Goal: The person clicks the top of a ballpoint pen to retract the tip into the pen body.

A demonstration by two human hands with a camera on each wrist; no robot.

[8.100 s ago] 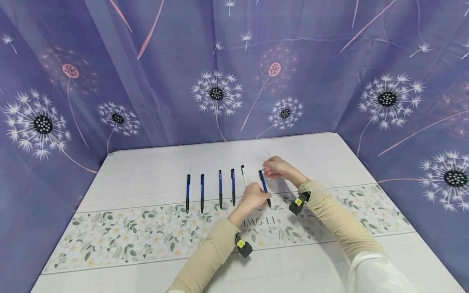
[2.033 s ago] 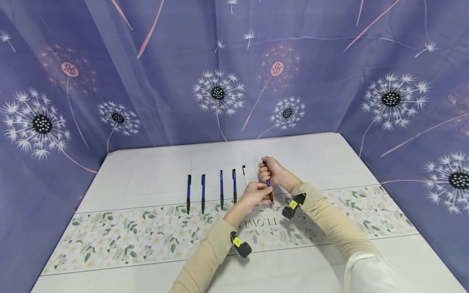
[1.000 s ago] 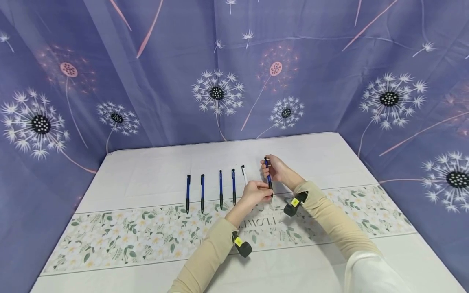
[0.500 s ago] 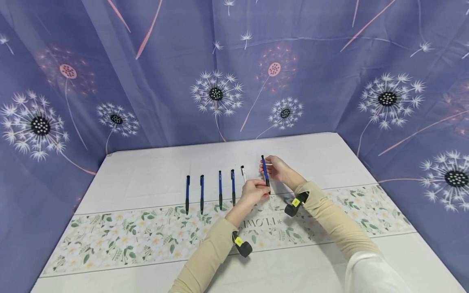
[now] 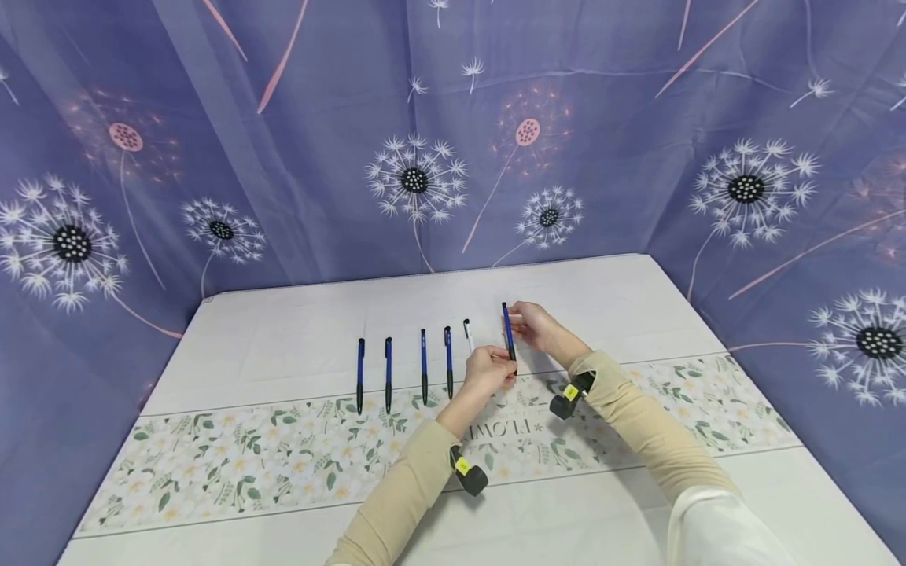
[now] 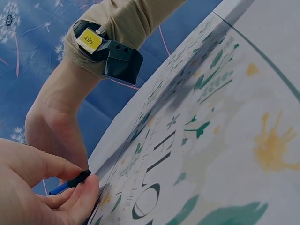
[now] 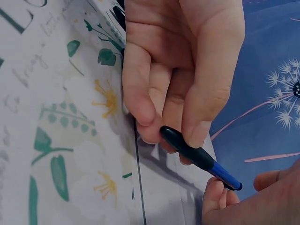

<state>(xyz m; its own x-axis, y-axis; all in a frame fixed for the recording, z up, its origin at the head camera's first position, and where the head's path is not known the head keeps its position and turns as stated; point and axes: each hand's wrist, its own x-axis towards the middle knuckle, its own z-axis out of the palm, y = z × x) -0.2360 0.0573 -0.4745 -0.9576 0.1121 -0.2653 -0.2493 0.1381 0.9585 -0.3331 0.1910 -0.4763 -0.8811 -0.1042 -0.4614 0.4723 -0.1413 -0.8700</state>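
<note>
My left hand (image 5: pixel 488 371) pinches a blue pen (image 5: pixel 508 330) by its black grip, between thumb and fingers. The pen stands tilted above the cloth, its clip end pointing away. In the right wrist view, the left thumb lies along the black grip of the pen (image 7: pixel 187 150). My right hand (image 5: pixel 536 326) is beside the upper end, its fingers loosely bent; in the right wrist view, a fingertip (image 7: pixel 215 190) is at the blue barrel and another finger stands apart from it. The left wrist view shows the black end (image 6: pixel 82 177) poking out of the left hand.
Left of the hands several blue pens with black grips (image 5: pixel 424 365) lie in a row on the white cloth (image 5: pixel 304 330). A white pen (image 5: pixel 469 334) lies nearest, partly behind the left hand. A floral band (image 5: pixel 248 456) crosses the cloth. Purple dandelion curtains (image 5: pixel 318 196) enclose the table.
The pen lay on the cloth first, then was lifted with both hands gripping it. Since then the right fingers have loosened from its upper end, while the left still pinches the grip.
</note>
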